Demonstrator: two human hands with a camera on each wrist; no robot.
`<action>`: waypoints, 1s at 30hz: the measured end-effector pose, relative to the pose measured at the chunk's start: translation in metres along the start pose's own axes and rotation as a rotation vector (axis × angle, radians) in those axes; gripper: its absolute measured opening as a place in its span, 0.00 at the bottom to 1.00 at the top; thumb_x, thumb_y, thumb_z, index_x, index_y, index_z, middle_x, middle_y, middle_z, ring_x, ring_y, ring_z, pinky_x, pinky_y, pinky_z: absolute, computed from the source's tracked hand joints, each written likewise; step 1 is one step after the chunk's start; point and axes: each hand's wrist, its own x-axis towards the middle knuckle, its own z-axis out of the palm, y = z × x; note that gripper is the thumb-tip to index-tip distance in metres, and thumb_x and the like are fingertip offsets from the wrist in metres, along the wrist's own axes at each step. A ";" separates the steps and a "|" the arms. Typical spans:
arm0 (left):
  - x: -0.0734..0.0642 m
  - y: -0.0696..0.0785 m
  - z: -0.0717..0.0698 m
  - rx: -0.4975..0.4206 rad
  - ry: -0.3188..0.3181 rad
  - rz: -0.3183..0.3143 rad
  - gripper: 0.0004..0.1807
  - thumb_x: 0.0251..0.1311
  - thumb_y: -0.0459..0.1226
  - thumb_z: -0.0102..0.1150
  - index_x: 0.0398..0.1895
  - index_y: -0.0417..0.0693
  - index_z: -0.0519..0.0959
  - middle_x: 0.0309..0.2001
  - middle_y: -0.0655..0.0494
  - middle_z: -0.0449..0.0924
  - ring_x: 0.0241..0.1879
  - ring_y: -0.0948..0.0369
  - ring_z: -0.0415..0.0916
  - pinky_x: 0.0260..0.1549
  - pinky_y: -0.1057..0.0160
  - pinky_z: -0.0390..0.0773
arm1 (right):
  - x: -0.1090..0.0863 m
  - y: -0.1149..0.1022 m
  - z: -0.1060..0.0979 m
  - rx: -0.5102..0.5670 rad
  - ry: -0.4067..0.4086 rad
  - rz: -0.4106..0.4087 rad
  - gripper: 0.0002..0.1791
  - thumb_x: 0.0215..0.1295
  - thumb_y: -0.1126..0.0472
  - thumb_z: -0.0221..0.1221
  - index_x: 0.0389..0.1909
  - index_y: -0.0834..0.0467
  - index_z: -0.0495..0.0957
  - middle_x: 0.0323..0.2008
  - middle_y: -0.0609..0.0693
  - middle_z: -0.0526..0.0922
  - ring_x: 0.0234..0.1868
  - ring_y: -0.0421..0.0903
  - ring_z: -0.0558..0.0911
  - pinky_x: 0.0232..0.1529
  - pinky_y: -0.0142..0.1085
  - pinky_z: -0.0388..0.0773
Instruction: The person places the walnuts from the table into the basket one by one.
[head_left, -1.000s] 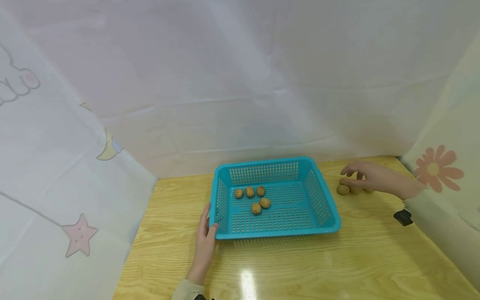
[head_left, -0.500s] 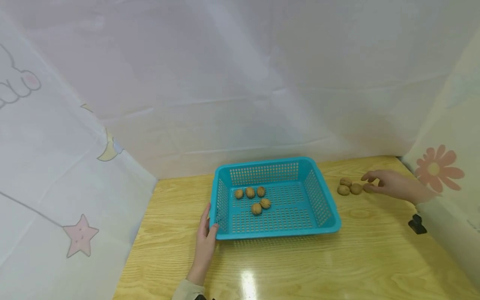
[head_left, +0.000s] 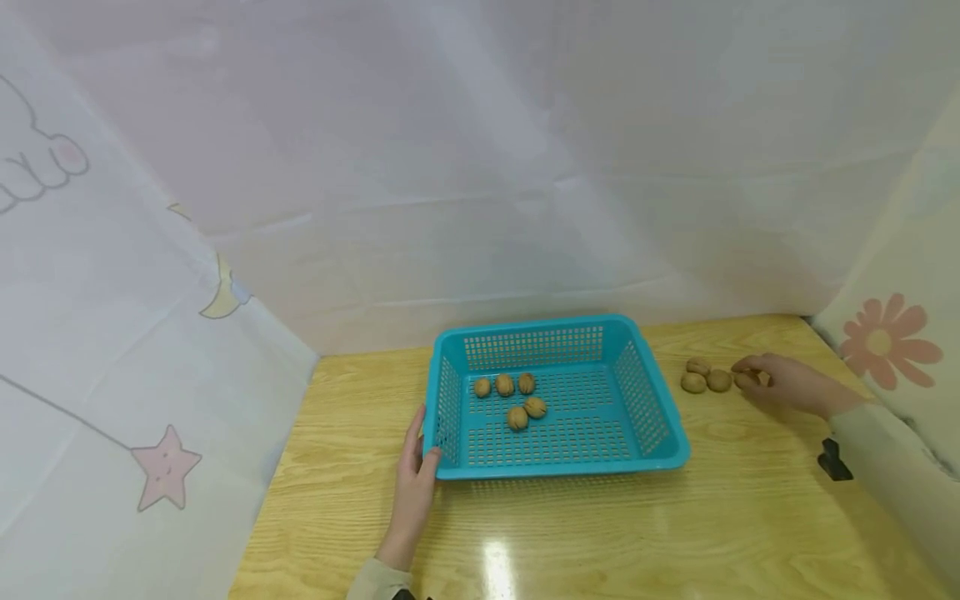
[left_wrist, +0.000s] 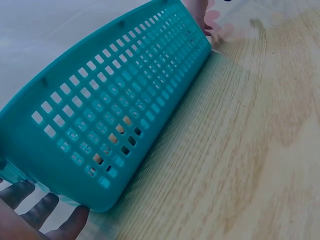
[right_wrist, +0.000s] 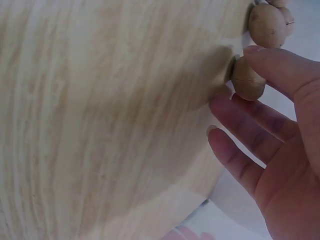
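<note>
Right hand [head_left: 798, 387] stands at the right of the head view, its thumb and fingers set about one walnut [head_left: 745, 380] in what reads as a light pinch; how firm the hold is cannot be told. The right wrist view shows the thumb tip at one end of the walnut, a finger near the other, and further fingers spread apart. The walnut is at tabletop [head_left: 540, 533] level, at the right end of a small group; three loose walnuts [head_left: 719, 381] lie just to its left in the frame. In the right wrist view its long axis appears to run from the thumb side toward the fingers; the head view does not confirm this. Blue basket [head_left: 558, 469] occupies the centre, long axis roughly left to right, its right end facing the group across a bare strip. Five walnuts [head_left: 517, 418] rest inside, in the left half. Left hand [head_left: 415, 487] grips the basket's near left corner, thumb over the rim, fingers against the outside. Governing relation, in this judgement: the pinched walnut sits beyond the basket's right end, directly at the right hand, with the left hand well apart on the far side of the basket.
</note>
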 end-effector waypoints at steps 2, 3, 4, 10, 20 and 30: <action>0.000 0.000 0.000 -0.001 -0.003 0.005 0.38 0.73 0.29 0.43 0.84 0.59 0.54 0.70 0.35 0.71 0.68 0.41 0.72 0.59 0.49 0.79 | -0.001 0.002 0.002 0.003 -0.006 0.013 0.17 0.75 0.61 0.60 0.57 0.68 0.80 0.39 0.47 0.80 0.34 0.39 0.73 0.34 0.36 0.74; 0.000 0.000 0.000 -0.002 -0.003 0.006 0.38 0.73 0.29 0.43 0.84 0.59 0.54 0.70 0.36 0.71 0.67 0.41 0.72 0.59 0.49 0.79 | -0.002 0.002 0.002 0.002 -0.008 0.022 0.17 0.76 0.60 0.60 0.57 0.68 0.80 0.38 0.46 0.79 0.34 0.39 0.73 0.33 0.36 0.74; 0.000 0.000 0.000 -0.001 -0.002 0.008 0.38 0.73 0.29 0.43 0.84 0.60 0.54 0.70 0.36 0.71 0.67 0.41 0.72 0.59 0.49 0.79 | -0.002 0.002 0.002 -0.001 -0.009 0.024 0.17 0.76 0.60 0.59 0.57 0.68 0.79 0.38 0.46 0.80 0.34 0.38 0.73 0.34 0.37 0.74; 0.001 -0.001 0.000 -0.003 -0.006 0.020 0.38 0.73 0.29 0.44 0.84 0.60 0.55 0.70 0.35 0.70 0.68 0.41 0.72 0.60 0.47 0.79 | -0.004 0.001 0.002 0.010 -0.017 0.054 0.19 0.77 0.58 0.59 0.58 0.69 0.78 0.41 0.48 0.83 0.38 0.41 0.79 0.37 0.42 0.79; -0.001 -0.002 0.000 -0.001 -0.008 0.017 0.38 0.73 0.29 0.43 0.84 0.61 0.54 0.69 0.35 0.71 0.67 0.41 0.72 0.59 0.47 0.79 | -0.013 -0.009 0.002 -0.014 0.052 0.021 0.19 0.76 0.58 0.61 0.58 0.67 0.77 0.43 0.50 0.83 0.35 0.38 0.78 0.33 0.37 0.78; 0.000 -0.002 0.000 -0.032 -0.019 0.014 0.38 0.74 0.29 0.43 0.85 0.60 0.53 0.70 0.35 0.70 0.68 0.41 0.71 0.59 0.49 0.80 | -0.017 -0.047 -0.015 -0.104 0.114 -0.044 0.17 0.74 0.58 0.63 0.57 0.63 0.79 0.40 0.44 0.80 0.30 0.33 0.72 0.29 0.34 0.73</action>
